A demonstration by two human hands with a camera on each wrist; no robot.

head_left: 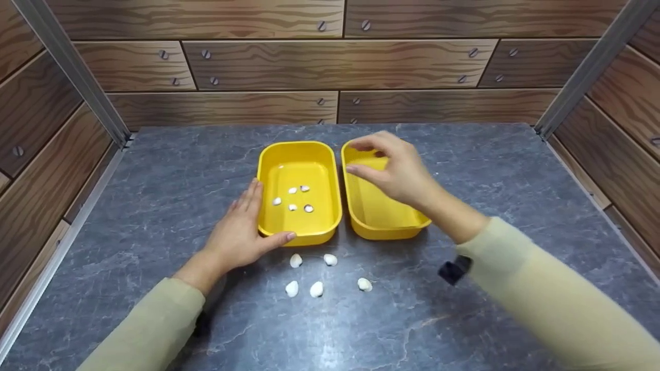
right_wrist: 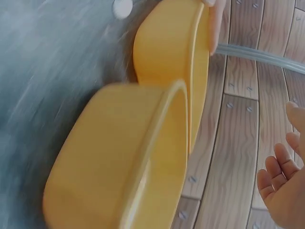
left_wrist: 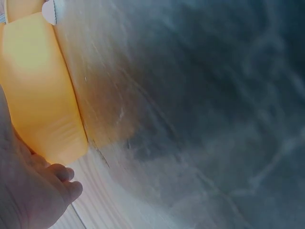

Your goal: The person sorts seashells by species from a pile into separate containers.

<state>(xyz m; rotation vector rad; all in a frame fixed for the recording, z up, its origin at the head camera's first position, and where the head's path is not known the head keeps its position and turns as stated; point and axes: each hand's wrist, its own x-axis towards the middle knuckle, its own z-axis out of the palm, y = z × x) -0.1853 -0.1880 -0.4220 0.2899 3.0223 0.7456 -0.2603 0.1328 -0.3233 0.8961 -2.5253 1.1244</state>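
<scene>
The left yellow bin (head_left: 309,239), holding seashells (head_left: 308,208), is touched by the left hand (head_left: 237,235), fingers straight; above the right yellow bin (head_left: 389,233), nothing visible is gripped by the right hand (head_left: 396,167), fingers parted; near loose seashells (head_left: 316,289) might be scattered if brushed by a sleeve (head_left: 541,288)

Yellow tubs (head_left: 300,224), white shells (head_left: 316,289)

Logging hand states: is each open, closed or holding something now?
Left hand: open, resting against the left yellow tub.
Right hand: open, holding nothing.
</scene>
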